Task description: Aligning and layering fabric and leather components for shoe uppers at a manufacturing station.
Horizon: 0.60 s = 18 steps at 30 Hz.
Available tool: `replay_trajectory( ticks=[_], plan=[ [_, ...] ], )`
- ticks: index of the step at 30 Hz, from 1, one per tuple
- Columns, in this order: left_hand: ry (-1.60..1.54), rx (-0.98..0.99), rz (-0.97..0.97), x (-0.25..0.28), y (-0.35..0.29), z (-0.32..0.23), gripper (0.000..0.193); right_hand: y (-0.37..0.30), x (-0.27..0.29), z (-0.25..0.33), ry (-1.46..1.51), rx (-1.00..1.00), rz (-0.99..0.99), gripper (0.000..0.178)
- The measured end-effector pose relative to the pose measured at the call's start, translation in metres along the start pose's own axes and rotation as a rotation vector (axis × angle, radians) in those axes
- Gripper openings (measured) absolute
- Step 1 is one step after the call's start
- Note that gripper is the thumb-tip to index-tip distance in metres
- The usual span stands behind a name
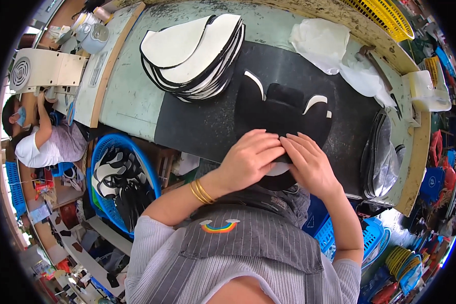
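Observation:
A black, soft-looking cut panel point(281, 119) lies on the dark mat point(202, 126) in front of me, with white-edged curved notches along its far side. My left hand point(252, 156) and my right hand point(309, 164) meet at its near edge, fingers bent over the top. They grip that edge where it reaches past the table front. Between my hands a bit of white underside shows; the thumbs are mostly hidden. Beyond my left hand rests a stack of white panels with black edges point(192, 55).
Crumpled translucent sheets point(319, 43) and a hammer point(375, 68) lie at the far right. Dark and silvery pieces point(382, 157) are stacked at the right edge. A blue basket point(93, 177) of black and white scraps stands left. Another person point(50, 134) works at a machine.

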<state>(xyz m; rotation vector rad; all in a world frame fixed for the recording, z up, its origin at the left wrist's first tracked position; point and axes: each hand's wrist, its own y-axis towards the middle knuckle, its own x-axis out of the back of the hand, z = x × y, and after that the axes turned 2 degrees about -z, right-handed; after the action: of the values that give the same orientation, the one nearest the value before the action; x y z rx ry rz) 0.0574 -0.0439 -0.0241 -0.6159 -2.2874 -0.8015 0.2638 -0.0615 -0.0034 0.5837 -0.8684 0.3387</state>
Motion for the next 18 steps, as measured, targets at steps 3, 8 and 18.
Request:
replay_trajectory(
  ticks=[3, 8, 18],
  plan=[
    [-0.016, 0.093, 0.038, 0.021, 0.004, 0.02, 0.068, 0.0, 0.0, -0.019, 0.098, 0.007, 0.013, 0.044],
    [0.08, -0.035, 0.211, 0.03, 0.0, 0.05, 0.051, -0.012, -0.002, -0.016, 0.067, 0.052, 0.079, 0.043],
    [-0.053, -0.092, 0.387, 0.036, -0.002, 0.055, 0.042, -0.021, -0.007, -0.02, 0.005, 0.119, 0.094, 0.04]
  ],
)
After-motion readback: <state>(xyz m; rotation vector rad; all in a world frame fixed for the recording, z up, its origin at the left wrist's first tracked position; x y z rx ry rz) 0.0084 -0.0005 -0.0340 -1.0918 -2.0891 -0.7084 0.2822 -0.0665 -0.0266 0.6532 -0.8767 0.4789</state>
